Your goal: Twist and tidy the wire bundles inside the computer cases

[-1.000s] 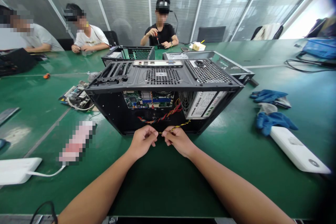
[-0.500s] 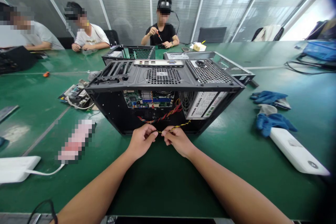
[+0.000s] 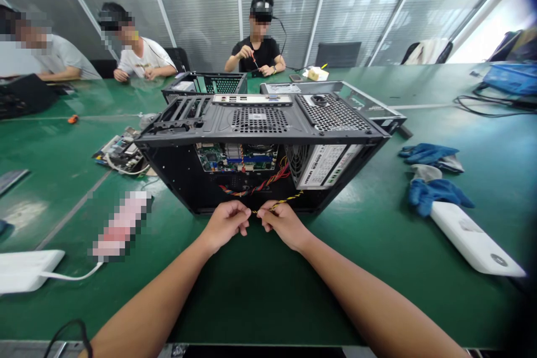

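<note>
An open black computer case (image 3: pixel 260 123) lies on its side on the green table (image 3: pixel 260 291), showing the motherboard (image 3: pixel 235 158) and the power supply (image 3: pixel 325 165). A twisted yellow-and-black cable (image 3: pixel 287 201) runs out of the case to my hands. My left hand (image 3: pixel 224 225) and my right hand (image 3: pixel 283 224) are both closed in a pinch on this cable, just in front of the case's lower edge, fingertips almost touching. A red, blue and orange wire bundle (image 3: pixel 255 187) hangs inside the case behind them.
Blue gloves (image 3: pixel 434 193) and a white flat device (image 3: pixel 474 240) lie to the right. A loose circuit board (image 3: pixel 121 151) and another white device (image 3: pixel 25 271) with a cable are at the left. A second case (image 3: pixel 205 84) stands behind. Three people sit across the table.
Both hands stay pinched on the yellow-and-black cable; they have shifted very slightly, with the fingers working the cable. The person opposite has moved a red-handled tool.
</note>
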`<move>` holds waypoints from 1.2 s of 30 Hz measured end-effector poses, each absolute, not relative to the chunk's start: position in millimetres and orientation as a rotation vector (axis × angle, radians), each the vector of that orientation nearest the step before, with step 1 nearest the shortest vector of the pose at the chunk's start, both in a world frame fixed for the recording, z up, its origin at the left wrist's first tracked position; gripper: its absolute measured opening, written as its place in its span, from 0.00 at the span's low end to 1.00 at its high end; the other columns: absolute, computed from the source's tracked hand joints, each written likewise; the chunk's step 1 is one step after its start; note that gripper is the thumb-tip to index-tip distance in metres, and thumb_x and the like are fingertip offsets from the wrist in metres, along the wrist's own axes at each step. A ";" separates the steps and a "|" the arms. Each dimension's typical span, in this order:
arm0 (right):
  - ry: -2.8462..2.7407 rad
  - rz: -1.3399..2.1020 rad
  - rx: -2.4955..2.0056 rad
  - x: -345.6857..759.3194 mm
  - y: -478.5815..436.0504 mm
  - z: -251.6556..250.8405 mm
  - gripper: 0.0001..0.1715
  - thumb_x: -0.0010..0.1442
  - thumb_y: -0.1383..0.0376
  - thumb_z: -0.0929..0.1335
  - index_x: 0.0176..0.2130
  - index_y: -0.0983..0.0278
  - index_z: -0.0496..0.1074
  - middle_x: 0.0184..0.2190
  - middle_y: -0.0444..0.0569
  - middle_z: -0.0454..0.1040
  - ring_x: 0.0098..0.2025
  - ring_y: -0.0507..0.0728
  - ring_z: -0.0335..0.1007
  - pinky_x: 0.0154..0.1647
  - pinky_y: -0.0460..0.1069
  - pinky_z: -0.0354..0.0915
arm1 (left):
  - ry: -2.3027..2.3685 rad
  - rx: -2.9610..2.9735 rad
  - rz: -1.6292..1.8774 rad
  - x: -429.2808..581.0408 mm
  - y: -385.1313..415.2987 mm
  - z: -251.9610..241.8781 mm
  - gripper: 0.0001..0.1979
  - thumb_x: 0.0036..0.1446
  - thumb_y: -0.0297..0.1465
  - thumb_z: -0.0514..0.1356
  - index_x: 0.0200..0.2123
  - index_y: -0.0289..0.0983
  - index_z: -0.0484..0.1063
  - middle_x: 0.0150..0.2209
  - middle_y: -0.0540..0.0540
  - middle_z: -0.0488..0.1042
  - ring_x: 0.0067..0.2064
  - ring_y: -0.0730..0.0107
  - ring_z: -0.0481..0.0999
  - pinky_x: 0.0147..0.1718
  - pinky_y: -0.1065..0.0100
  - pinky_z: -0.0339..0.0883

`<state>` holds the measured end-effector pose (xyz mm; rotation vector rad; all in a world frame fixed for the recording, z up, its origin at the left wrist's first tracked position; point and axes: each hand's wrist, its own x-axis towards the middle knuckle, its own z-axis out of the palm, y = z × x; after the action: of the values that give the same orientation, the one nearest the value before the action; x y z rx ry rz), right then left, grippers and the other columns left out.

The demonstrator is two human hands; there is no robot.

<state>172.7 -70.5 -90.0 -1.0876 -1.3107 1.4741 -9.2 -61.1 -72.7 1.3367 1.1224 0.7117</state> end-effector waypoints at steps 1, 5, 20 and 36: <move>-1.305 1.477 -1.083 172.6 -70.3 -90.5 0.11 0.56 0.60 0.68 0.28 0.66 0.69 0.18 0.40 0.65 0.20 0.48 0.60 0.24 0.46 0.57 | 1.128 1.397 0.734 -9.2 -61.6 -71.3 0.13 0.55 0.39 0.60 0.30 0.34 0.67 0.23 0.51 0.71 0.22 0.76 0.72 0.20 0.76 0.56; -1.253 1.505 -1.072 171.8 -69.9 -91.3 0.12 0.55 0.59 0.69 0.28 0.66 0.69 0.17 0.39 0.65 0.19 0.48 0.59 0.24 0.46 0.56 | 1.227 1.781 0.821 -8.8 -65.7 -64.5 0.09 0.59 0.36 0.57 0.32 0.35 0.70 0.23 0.51 0.71 0.24 0.76 0.69 0.25 0.74 0.60; -1.401 1.419 -1.115 173.4 -70.3 -87.5 0.10 0.57 0.61 0.67 0.29 0.65 0.69 0.18 0.39 0.65 0.20 0.49 0.61 0.25 0.46 0.58 | 1.151 1.408 0.727 -9.8 -60.1 -72.8 0.10 0.53 0.36 0.60 0.29 0.33 0.69 0.22 0.53 0.65 0.20 0.80 0.62 0.21 0.75 0.55; -1.395 1.451 -1.158 174.0 -68.7 -84.9 0.15 0.57 0.56 0.68 0.28 0.66 0.69 0.19 0.42 0.67 0.19 0.49 0.62 0.22 0.46 0.57 | 1.223 1.698 0.886 -8.6 -65.6 -65.3 0.12 0.57 0.38 0.58 0.32 0.34 0.70 0.22 0.53 0.65 0.22 0.78 0.66 0.21 0.75 0.60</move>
<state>174.0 -68.7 -84.9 -1.1575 -1.3953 1.4505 -8.6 -65.6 -65.3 1.6982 1.2229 0.8859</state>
